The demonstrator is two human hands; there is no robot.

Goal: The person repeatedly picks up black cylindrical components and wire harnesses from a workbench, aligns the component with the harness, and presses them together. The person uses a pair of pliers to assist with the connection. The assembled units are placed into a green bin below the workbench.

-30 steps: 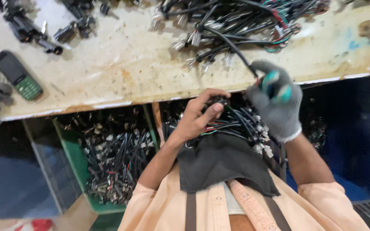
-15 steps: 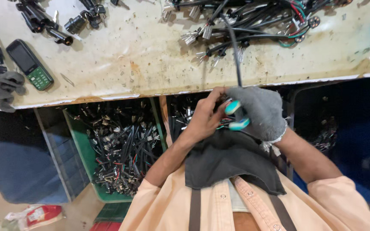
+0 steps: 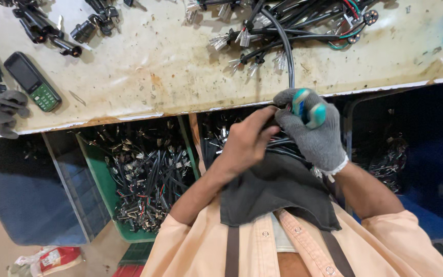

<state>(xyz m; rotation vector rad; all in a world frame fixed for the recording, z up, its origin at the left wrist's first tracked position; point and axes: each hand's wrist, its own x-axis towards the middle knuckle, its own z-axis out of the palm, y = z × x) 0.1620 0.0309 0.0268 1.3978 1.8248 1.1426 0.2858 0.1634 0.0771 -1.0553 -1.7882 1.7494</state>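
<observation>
The right hand point(image 3: 311, 128), in a grey knit glove, is closed around a tool with teal grips point(image 3: 307, 109), its fist just under the counter point(image 3: 144, 77) edge. A black cable point(image 3: 286, 48) runs from the fist toward 12 o'clock, up over the edge into a tangle of wires point(image 3: 303, 23) with bare metal ends. The bare left hand point(image 3: 247, 141) sits touching the glove at its 9 o'clock, fingers curled in at the cable's lower end (exactly what they pinch is hidden behind the knuckles). Below both hands, at 6 o'clock, a dark cloth point(image 3: 275, 192) lies over the person's lap and peach shirt.

Behind the hands a black bin point(image 3: 216, 133) holds more wire pieces. At 9 o'clock from the hands a green bin point(image 3: 144, 174) is full of short cut cables. A blue bin point(image 3: 421, 154) stands at 3 o'clock. Far out at 10 o'clock on the counter lie a green-keyed phone point(image 3: 32, 82), a spare grey glove point(image 3: 1, 107) and some black plugs point(image 3: 52, 25).
</observation>
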